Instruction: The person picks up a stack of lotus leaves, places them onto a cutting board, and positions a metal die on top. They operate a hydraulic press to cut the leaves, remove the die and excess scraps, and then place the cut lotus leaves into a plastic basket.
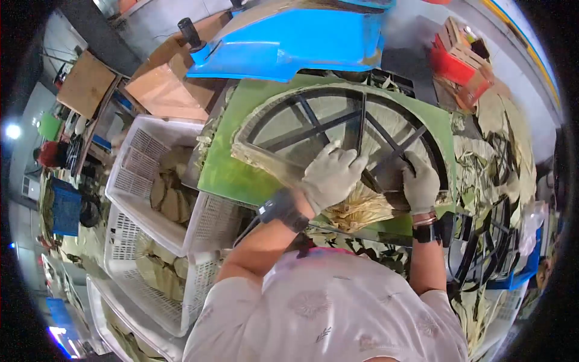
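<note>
A black half-round frame with crossbars, like a cutting die, lies on a stack of pale, leaf-like sheets on a green board. My left hand, in a pale glove, rests over the frame's lower middle, fingers stretched and slightly apart. Below it, a crumpled, pleated bundle of yellowish sheets sticks out towards me. My right hand, also gloved, is closed at the frame's right side, fingers curled round a black bar. What lies under both palms is hidden.
A blue machine part overhangs the board's far side. White crates holding cut pale pieces stand at left, near a cardboard box. More loose sheets and black frames lie at right.
</note>
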Demonstrator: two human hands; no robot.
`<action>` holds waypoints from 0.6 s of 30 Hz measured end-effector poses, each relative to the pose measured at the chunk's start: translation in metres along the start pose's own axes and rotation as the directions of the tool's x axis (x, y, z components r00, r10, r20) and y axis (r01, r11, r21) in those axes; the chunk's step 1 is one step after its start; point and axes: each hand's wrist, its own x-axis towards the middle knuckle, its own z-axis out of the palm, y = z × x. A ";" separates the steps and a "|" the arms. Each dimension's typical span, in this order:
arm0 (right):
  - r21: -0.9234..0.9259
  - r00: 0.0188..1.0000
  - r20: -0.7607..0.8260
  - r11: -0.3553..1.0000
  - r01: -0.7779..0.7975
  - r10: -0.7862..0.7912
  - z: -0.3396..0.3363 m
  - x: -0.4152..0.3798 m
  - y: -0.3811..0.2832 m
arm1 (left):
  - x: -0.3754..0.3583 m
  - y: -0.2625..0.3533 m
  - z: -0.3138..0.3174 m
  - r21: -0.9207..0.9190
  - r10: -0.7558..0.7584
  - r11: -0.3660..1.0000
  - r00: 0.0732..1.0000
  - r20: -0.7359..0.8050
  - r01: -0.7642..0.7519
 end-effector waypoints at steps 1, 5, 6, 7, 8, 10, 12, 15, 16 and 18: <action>0.027 1.000 -0.008 1.000 0.006 -0.006 0.000 -0.001 0.002 | 0.000 -0.005 -0.014 -0.059 -0.025 0.998 0.997 -0.074 0.021; 0.015 1.000 -0.008 1.000 -0.017 0.018 -0.002 0.001 0.000 | -0.024 -0.085 -0.053 -0.128 -0.143 0.987 0.906 -0.398 0.100; 0.018 1.000 -0.016 1.000 -0.023 0.023 -0.001 0.000 0.001 | -0.024 -0.101 -0.078 -0.214 -0.429 0.900 0.861 -0.275 0.380; 0.020 1.000 -0.010 1.000 -0.012 0.012 -0.005 0.001 -0.003 | -0.027 -0.137 -0.084 -0.454 -0.516 0.817 0.802 -0.302 0.355; 0.010 0.998 -0.032 0.999 -0.052 0.052 -0.007 0.001 -0.006 | -0.021 -0.178 -0.097 -0.532 -0.610 0.752 0.718 -0.336 0.390; 0.030 0.998 0.018 0.998 -0.058 0.058 -0.009 0.000 -0.008 | -0.003 -0.265 -0.129 -0.151 -0.501 0.857 0.731 -0.464 0.492; 0.033 0.995 0.001 0.995 -0.095 0.096 -0.010 0.001 -0.007 | 0.018 -0.346 -0.154 -0.354 -0.530 0.846 0.707 -0.468 0.399; 0.087 0.995 0.012 0.991 -0.101 0.101 -0.008 -0.002 -0.007 | 0.061 -0.397 -0.187 -0.356 -0.603 0.798 0.646 -0.468 0.487; 0.070 0.988 -0.011 0.986 -0.151 0.152 -0.009 -0.002 -0.006 | 0.075 -0.402 -0.194 -0.317 -0.602 0.796 0.617 -0.506 0.516; 0.067 0.997 -0.009 0.994 -0.082 0.082 -0.010 -0.002 -0.006 | 0.090 -0.431 -0.202 -0.324 -0.657 0.753 0.679 -0.328 0.573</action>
